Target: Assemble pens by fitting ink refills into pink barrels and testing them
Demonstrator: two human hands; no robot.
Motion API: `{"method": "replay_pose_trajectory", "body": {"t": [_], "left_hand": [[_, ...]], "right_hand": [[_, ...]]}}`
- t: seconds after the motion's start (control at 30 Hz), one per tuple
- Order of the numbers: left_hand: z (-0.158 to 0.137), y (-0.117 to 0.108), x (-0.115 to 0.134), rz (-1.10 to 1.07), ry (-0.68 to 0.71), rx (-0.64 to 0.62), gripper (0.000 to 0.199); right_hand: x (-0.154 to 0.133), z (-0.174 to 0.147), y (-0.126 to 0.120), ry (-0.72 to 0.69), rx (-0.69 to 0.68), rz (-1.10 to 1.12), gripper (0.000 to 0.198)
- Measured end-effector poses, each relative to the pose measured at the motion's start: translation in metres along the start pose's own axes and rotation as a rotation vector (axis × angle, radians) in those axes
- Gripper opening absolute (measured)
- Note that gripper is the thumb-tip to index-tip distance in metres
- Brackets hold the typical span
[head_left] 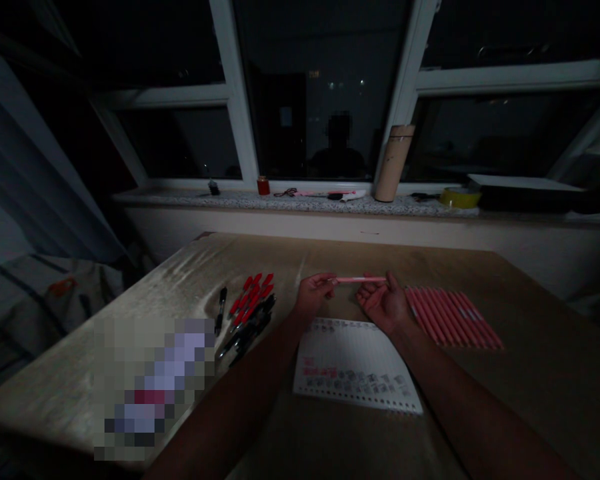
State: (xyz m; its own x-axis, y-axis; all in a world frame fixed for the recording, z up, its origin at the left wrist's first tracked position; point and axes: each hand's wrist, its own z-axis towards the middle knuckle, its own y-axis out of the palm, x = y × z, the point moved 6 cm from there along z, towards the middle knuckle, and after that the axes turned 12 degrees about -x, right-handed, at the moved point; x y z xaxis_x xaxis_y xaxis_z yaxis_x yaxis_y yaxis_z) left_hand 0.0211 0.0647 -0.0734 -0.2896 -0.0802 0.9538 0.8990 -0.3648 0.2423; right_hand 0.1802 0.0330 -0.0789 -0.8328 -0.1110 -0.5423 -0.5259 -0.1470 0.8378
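A slim pink pen (361, 279) is held level above the table, between my two hands. My left hand (316, 293) pinches its left end with closed fingers. At its right end, my right hand (384, 303) grips it near the thumb, palm turned up and the other fingers curled. Beneath my wrists lies a spiral-punched notebook page (353, 360) bearing rows of pink and grey marks. To the right of my right hand, several similar pink pens (453, 319) lie side by side in a neat row.
Left of the notebook are several red-capped pens (253, 297) and black pens (247, 333). A blurred-out purple item (165, 373) lies further left on the wooden table (430, 260). The windowsill (240, 197) holds a beige flask (395, 163), yellow tape (459, 198) and a small red jar (263, 186).
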Motion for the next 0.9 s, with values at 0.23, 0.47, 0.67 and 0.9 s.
{"method": "replay_pose_trajectory", "body": {"t": [0.23,0.47,0.67,0.9], "left_hand": [[0.001,-0.001,-0.002,0.023,-0.006,0.005,0.037],[-0.001,0.001,0.000,-0.023,0.001,0.007,0.044],[-0.002,0.005,0.001,0.001,0.019,-0.055,0.045],[0.002,-0.003,0.002,0.040,0.055,0.000,0.029]], "right_hand": [[-0.001,-0.002,0.005,-0.006,-0.005,0.002,0.048],[-0.003,-0.003,0.004,-0.001,0.007,-0.034,0.046],[0.001,-0.001,0.009,-0.078,-0.027,-0.385,0.029],[-0.002,0.006,0.023,-0.125,-0.054,-0.591,0.019]]}}
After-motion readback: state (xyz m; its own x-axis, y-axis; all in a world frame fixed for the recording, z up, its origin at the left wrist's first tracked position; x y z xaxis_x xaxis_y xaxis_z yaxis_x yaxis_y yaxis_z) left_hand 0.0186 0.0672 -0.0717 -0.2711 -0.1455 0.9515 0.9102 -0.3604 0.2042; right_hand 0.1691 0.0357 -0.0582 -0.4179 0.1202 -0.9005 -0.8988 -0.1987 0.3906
